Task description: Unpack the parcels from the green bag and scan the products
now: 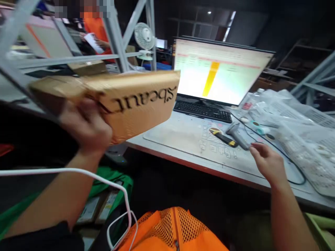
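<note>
A: Where is the box (125, 101)?
B: At the frame's left, gripped in the left hand (87, 127), long axis running left to right.
A: And the right hand (269, 162)?
B: Open and empty, nearest the scanner (237, 134) lying on the surface (183, 139) at lower right.
A: Counts?
B: One box, one scanner.

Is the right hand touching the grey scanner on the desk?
Apart. The head view shows the right hand open, with bare desk mat between its fingertips and the scanner.

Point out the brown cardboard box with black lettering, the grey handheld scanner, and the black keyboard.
brown cardboard box with black lettering (136, 104): head view, printed front face.
grey handheld scanner (237, 134): head view, handle.
black keyboard (201, 111): head view, key rows.
</note>
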`<state>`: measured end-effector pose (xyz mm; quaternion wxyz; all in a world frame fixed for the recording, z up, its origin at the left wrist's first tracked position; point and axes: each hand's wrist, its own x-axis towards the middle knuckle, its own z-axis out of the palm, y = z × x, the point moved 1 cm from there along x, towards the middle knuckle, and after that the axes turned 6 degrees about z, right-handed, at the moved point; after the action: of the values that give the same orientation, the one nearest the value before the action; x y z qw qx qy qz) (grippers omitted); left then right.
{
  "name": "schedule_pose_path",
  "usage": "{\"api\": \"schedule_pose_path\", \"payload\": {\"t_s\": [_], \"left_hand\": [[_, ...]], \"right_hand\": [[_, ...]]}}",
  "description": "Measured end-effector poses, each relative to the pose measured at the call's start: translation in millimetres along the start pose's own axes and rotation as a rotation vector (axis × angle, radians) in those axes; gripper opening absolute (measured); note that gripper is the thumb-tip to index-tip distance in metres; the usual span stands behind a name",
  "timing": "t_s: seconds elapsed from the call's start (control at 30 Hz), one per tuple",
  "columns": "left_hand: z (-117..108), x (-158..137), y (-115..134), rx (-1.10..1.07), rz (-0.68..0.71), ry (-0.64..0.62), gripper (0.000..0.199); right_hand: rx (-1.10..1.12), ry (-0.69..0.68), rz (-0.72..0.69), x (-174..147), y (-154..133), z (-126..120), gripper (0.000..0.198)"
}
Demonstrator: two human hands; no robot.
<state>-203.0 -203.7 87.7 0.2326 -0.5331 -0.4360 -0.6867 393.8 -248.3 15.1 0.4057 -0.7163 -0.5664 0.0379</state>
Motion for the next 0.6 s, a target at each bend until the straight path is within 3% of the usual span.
{"api": "schedule_pose_path", "payload": {"t_s": [0.1,0.2,0.3,0.4,0.5,0.6], "left_hand": [[54,-59,47,-0.165,0.505,-0.317,0.03],[77,-117,79,-0.486,0.749,-0.686,0.025],[79,-159,93,-0.52,0.79,-1.034,0.036],[76,-178,99,-0.427,0.749,-1.306,0.06],[73,-179,108,-0.359,0.696,-1.49,0.07],[69,-176,121,-0.326,0.674,-1.58,0.068]], "right_hand": [[-0.143,0.048,0.033,41,28,11,0.049],[-0.332,-0.055,0.096,66,42,34,0.057],[-0.527,-0.191,0.151,81,43,53,0.067],[-0.692,-0.285,0.163,96,35,70,0.065],[-0.772,-0.346,0.185,110,25,85,0.054],[-0.78,-0.373,0.213,120,13,88,0.047]]}}
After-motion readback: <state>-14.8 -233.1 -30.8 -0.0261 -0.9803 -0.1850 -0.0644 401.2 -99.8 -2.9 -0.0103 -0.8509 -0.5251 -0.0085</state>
